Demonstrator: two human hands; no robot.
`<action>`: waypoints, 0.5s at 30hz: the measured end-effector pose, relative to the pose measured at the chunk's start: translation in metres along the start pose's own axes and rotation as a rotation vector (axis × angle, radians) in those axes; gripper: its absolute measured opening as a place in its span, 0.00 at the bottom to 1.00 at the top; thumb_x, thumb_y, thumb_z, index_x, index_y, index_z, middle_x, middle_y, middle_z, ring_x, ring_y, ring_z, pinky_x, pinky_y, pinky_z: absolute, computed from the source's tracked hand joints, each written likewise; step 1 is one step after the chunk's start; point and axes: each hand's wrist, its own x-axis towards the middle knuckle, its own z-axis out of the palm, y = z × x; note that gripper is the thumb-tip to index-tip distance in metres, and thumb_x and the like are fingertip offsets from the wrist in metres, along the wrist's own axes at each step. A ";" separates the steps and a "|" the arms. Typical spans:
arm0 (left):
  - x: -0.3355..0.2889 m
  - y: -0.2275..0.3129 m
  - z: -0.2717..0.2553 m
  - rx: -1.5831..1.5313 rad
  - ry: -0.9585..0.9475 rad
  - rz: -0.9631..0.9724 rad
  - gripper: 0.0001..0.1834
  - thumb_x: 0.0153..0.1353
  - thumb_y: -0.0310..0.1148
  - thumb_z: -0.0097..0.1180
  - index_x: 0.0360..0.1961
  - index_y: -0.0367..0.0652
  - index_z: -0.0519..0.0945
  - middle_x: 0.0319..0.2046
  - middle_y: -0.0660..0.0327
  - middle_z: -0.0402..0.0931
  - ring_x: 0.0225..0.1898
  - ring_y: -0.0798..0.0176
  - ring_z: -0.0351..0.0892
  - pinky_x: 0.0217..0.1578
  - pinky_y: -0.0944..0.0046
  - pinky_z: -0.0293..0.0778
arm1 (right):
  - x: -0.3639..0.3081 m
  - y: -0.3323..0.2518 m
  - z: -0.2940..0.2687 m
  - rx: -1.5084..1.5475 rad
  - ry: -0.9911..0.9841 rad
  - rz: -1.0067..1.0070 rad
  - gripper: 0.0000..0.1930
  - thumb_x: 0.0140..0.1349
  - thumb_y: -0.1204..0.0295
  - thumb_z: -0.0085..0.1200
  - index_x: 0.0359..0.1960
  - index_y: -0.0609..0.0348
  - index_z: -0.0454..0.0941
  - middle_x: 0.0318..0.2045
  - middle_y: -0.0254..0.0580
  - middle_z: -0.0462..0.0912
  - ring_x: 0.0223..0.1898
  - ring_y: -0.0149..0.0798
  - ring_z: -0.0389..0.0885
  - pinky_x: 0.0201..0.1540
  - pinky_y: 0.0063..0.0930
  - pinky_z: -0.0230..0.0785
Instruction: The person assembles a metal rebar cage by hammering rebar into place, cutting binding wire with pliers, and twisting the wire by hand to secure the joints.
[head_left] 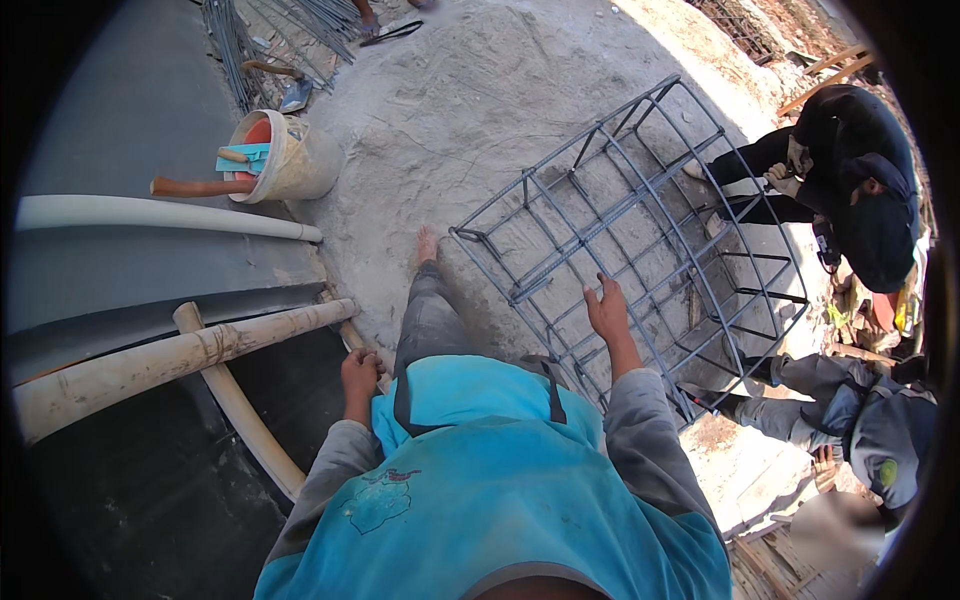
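A rebar cage [640, 205] of tied steel bars lies on the sandy ground to my front right. My right hand [608, 308] is over its near side, index finger stretched out and the other fingers loosely apart; nothing shows in it. Whether it touches a bar I cannot tell. My left hand [361, 379] is at my left hip with its fingers curled closed. A wooden pole [351, 336] runs right beside and behind that hand. What the fingers hold, if anything, is hidden.
On the left, a white pipe [170, 214] and bamboo poles [180, 362] lie by a grey wall. A bucket [303, 165] holds a wooden-handled tool. Loose rebar [232, 55] lies beyond. Two people, one in dark clothes [850, 150] and one in grey [850, 400], are right of the cage.
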 end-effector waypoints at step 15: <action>0.561 0.188 0.264 1.243 -0.556 0.583 0.26 0.59 0.28 0.54 0.61 0.46 0.69 0.65 0.52 0.62 0.51 0.45 0.79 0.49 0.49 0.76 | 0.250 -0.092 0.152 -0.229 0.104 0.496 0.35 0.70 0.48 0.42 0.67 0.65 0.61 0.68 0.57 0.60 0.69 0.57 0.56 0.71 0.49 0.36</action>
